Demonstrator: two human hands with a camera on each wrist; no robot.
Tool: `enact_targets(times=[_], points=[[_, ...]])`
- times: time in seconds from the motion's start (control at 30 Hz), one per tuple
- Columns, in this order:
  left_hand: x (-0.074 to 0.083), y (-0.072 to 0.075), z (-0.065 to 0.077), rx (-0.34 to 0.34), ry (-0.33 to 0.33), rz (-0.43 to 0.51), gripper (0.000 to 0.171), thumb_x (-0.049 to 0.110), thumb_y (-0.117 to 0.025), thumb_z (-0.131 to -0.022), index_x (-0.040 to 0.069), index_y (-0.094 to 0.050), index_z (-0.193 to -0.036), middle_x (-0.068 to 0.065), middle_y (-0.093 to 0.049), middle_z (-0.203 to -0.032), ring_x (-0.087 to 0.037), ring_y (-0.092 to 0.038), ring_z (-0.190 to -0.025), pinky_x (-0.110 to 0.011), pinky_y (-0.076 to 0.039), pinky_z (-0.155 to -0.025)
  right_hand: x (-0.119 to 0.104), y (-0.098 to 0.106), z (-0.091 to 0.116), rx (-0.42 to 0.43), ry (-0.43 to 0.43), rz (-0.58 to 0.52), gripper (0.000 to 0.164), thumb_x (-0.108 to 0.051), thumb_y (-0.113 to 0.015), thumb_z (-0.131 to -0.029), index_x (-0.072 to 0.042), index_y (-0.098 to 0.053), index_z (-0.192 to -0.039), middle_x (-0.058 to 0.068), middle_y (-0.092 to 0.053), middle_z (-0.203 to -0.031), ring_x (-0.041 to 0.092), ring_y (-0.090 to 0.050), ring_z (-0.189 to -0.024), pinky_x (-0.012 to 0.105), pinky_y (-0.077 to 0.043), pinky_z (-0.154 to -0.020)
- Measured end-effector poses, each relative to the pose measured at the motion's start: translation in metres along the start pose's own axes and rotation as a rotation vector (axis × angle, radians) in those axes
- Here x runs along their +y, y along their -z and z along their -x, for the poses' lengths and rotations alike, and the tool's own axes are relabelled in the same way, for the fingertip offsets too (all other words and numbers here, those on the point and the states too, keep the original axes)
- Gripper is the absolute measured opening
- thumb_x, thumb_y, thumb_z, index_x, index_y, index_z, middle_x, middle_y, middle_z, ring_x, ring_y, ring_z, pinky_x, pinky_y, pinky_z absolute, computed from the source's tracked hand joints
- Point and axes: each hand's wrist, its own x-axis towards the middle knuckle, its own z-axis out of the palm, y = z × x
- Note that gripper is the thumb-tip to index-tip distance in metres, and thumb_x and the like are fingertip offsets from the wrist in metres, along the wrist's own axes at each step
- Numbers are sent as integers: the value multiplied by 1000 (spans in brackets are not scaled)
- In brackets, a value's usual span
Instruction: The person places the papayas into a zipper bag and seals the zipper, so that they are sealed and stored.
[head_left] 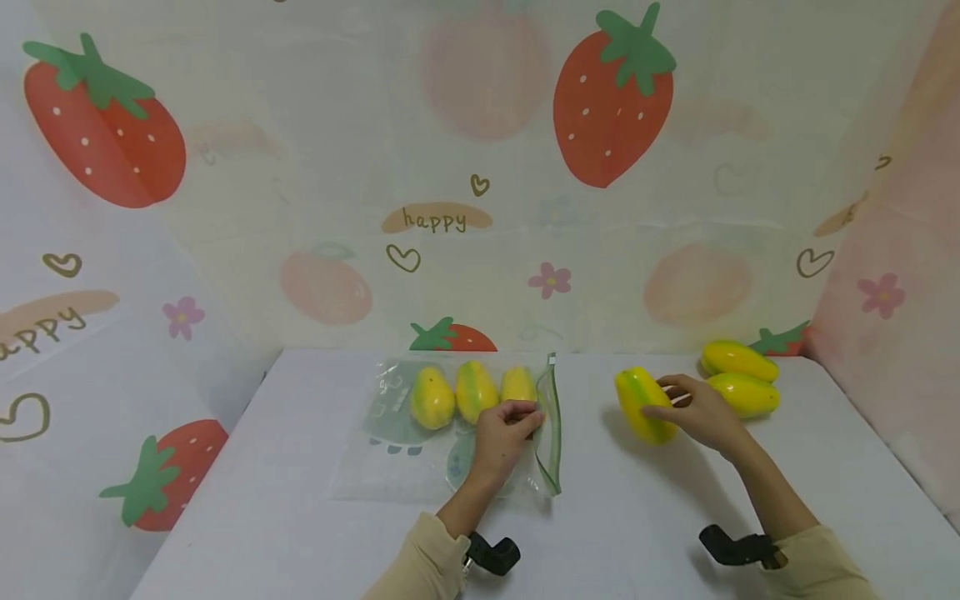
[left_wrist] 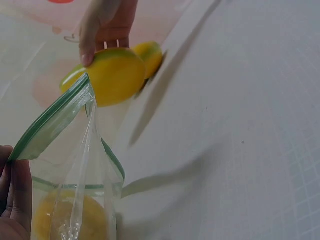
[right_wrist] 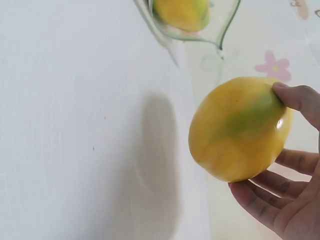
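Note:
A clear zip bag (head_left: 397,479) with a green-edged mouth (head_left: 556,442) lies on the table, holding three yellow papayas (head_left: 432,398). My left hand (head_left: 498,442) pinches the bag's rim near its mouth; the left wrist view shows the green zip strip (left_wrist: 50,117) raised and the mouth gaping. To the right of the bag, my right hand (head_left: 705,417) grips another papaya (head_left: 643,406), yellow with a green streak, above the table. In the right wrist view, thumb and fingertips hold this papaya (right_wrist: 240,130) from opposite sides.
Two more papayas (head_left: 738,361) lie at the table's back right, beyond my right hand. The white table (head_left: 600,533) meets a fruit-printed backdrop (head_left: 517,192) along its far edge. Black wrist mounts (head_left: 495,554) sit below both hands.

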Motion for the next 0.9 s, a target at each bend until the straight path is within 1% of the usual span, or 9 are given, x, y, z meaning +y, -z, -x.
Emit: enact_targets(times=[0.2, 0.43, 0.57, 0.67, 0.9], points=[[2, 0, 1, 3, 8, -1, 19, 12, -72, -87, -1, -73, -100, -12, -72, -90, -5, -60, -73, -16, -54, -65, -8, -10, -7, -16, -15, -6, 75, -50, -71, -84, 1, -50, -135, 27, -57, -125, 34, -59, -106, 42, -56, -86], [1, 0, 1, 7, -4, 3, 21, 13, -72, -86, -2, -72, -101, -15, -72, -92, -4, -59, -73, -16, -54, -65, -15, -20, -15, -38, -39, -7, 77, -54, -70, -83, -1, -51, -136, 26, -57, -127, 35, -58, -109, 42, -57, -86], [1, 0, 1, 5, 1, -4, 20, 12, -72, -86, -2, -73, -100, -13, -73, -91, -4, -60, -73, -17, -54, -65, -21, -27, -18, -41, -34, -12, 76, -53, -70, -83, -1, -52, -135, 26, -58, -126, 36, -58, -110, 42, -56, -86], [1, 0, 1, 4, 16, -3, 19, 12, -72, -86, -1, -73, -100, -11, -73, -91, -4, -60, -73, -16, -54, -65, -25, -32, -20, -37, -29, -17, 73, -52, -70, -83, -1, -54, -133, 26, -59, -125, 35, -58, -109, 42, -56, -84], [3, -1, 0, 11, 15, -3, 20, 11, -72, -86, -2, -73, -101, -11, -72, -90, -5, -59, -73, -16, -53, -65, -32, -43, -25, -42, -6, -40, 69, -50, -72, -83, -2, -57, -130, 24, -61, -120, 33, -59, -105, 39, -56, -81]])
